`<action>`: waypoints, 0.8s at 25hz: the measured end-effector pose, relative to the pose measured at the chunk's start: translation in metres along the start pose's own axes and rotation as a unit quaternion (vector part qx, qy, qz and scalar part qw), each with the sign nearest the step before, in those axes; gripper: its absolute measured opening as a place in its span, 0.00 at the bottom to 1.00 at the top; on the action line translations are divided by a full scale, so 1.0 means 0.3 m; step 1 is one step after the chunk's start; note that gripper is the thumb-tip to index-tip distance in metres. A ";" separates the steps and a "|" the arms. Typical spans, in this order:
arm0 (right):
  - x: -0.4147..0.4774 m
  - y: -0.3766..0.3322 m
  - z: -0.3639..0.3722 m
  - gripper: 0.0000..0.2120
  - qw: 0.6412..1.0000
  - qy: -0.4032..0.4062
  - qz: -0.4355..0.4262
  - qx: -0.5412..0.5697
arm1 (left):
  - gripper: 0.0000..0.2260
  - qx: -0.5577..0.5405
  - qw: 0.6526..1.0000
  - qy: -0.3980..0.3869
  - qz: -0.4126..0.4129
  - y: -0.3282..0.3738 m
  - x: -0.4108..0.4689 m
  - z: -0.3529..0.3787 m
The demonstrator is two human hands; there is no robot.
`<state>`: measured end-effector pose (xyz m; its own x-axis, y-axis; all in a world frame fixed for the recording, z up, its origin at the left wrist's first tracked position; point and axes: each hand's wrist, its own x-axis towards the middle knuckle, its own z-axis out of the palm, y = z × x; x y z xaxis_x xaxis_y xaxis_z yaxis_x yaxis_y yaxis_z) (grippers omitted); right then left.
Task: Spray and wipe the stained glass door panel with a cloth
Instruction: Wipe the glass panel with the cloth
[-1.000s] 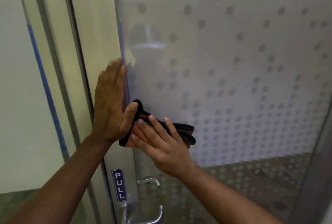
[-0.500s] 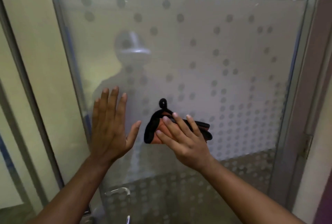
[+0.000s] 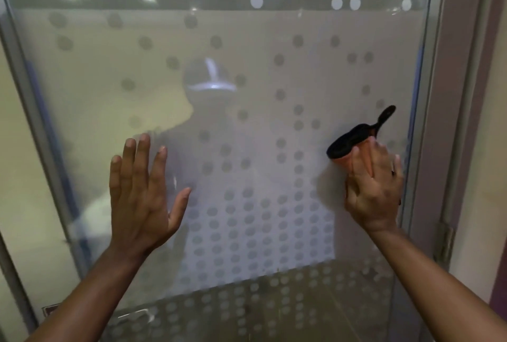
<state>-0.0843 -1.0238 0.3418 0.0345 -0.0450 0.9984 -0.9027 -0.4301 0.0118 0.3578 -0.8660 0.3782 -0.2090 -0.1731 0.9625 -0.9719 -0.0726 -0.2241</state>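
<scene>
The orange cloth (image 3: 354, 146), black-edged and bunched, slants up toward the right with its loop. The right hand (image 3: 374, 185) presses it flat-fingered against the frosted dotted glass door panel (image 3: 247, 67); the left hand (image 3: 142, 190) rests splayed wide.

Two bare hands and forearms, no gloves, no sleeves in view.

Left hand (image 3: 142, 193): uncovered to the lower frame edge; no ring, watch or band visible on fingers or wrist; fingernails short and pale. Right hand (image 3: 374, 190): likewise uncovered, forearm bare along its full visible length; one small dark mark or ring on a finger (image 3: 393, 173), too blurred by motion to identify. No cuff, strap or fabric appears on either arm. Reflection in the glass is too hazy to report clothing.
</scene>
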 end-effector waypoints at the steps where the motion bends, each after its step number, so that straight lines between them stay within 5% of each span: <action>1: -0.004 0.037 -0.004 0.28 0.999 -0.008 0.032 0.002 | 0.38 0.001 1.000 -0.001 -0.004 0.002 -0.002 0.004; 9: -0.110 0.138 0.001 0.25 0.982 0.006 0.167 0.085 | 0.38 0.017 1.000 -0.002 -0.011 0.014 0.003 0.009; 20: -0.258 -0.206 0.016 0.28 0.941 -0.003 0.290 0.172 | 0.37 0.015 1.000 -0.008 -0.012 -0.003 -0.009 0.023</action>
<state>-0.0291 -0.9979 0.2635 -0.4178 -0.3673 0.8310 -0.5781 -0.5981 -0.5550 0.3600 -0.8722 0.3747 -0.1835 -0.1874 0.9650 -0.9727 -0.1072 -0.2058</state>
